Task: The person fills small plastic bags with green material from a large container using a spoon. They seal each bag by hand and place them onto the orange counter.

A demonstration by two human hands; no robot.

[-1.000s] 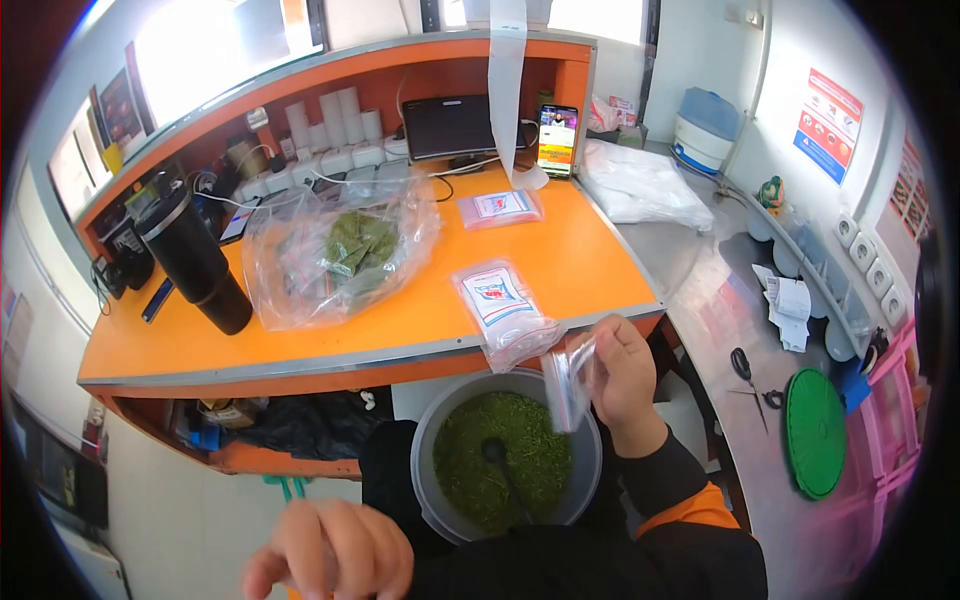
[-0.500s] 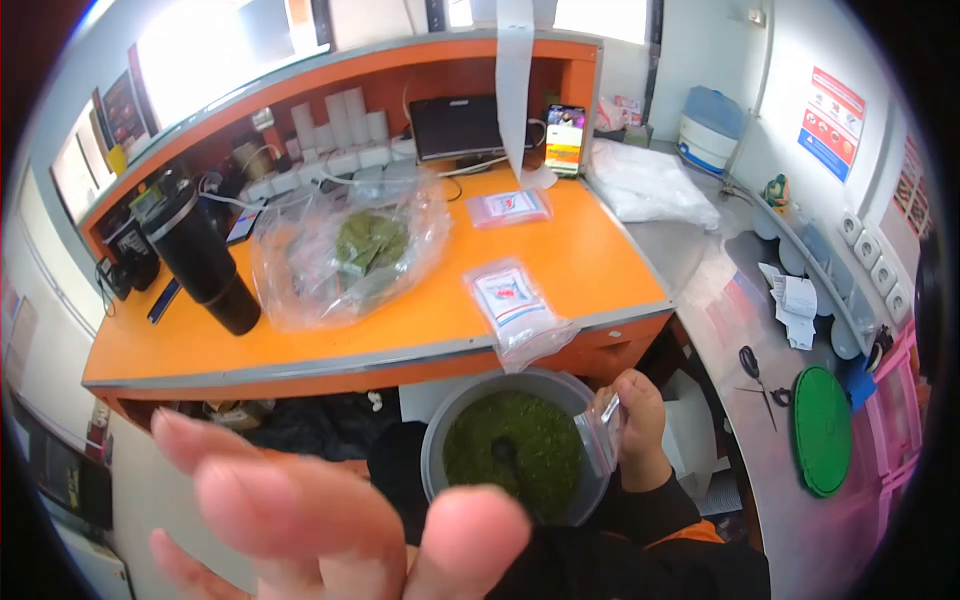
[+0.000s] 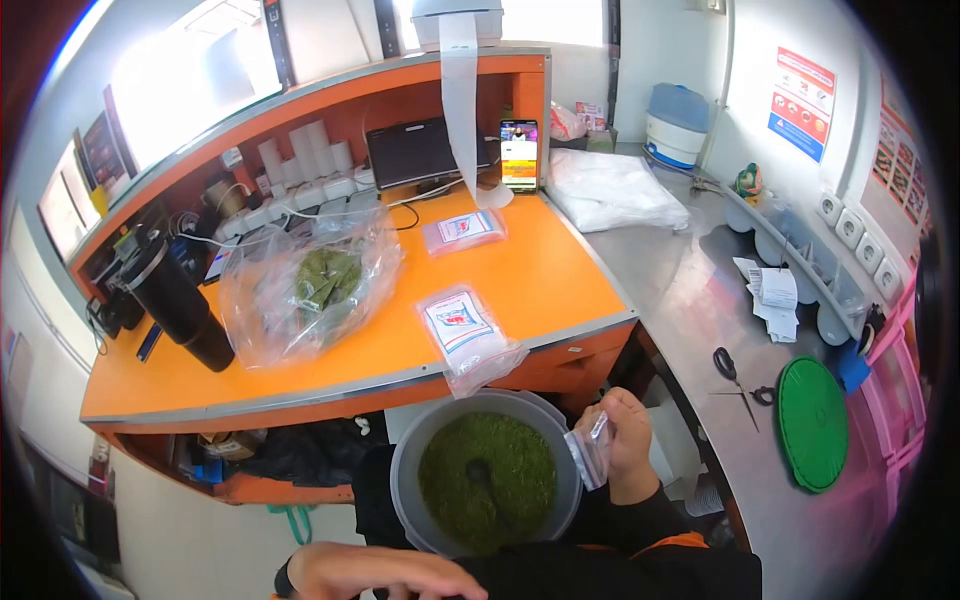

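Observation:
A grey bucket [image 3: 408, 500] of green crushed leaf [image 3: 445, 450] stands in front of my body, below the desk edge. A black-ended scoop or spoon [image 3: 478, 470] sticks up from the leaf. At the bucket's right rim, my right hand [image 3: 628, 440] is closed on a small clear zip bag [image 3: 592, 450], held upright. My left hand [image 3: 375, 572] is low at the bottom edge, near the bucket's front. Its fingers stretch rightward and seem to hold nothing; part of it is cut off by the frame.
On the orange desk [image 3: 540, 290] lie a pack of labelled zip bags [image 3: 465, 325], another pack [image 3: 465, 230], a large plastic bag of leaves [image 3: 325, 280] and a black tumbler [image 3: 180, 305]. The metal counter [image 3: 690, 330] at right bears scissors [image 3: 735, 375] and a green lid [image 3: 812, 425].
My left hand has dropped from close in front of the camera to the bottom edge. My right hand still grips the small bag beside the bucket. The camera view has shifted slightly.

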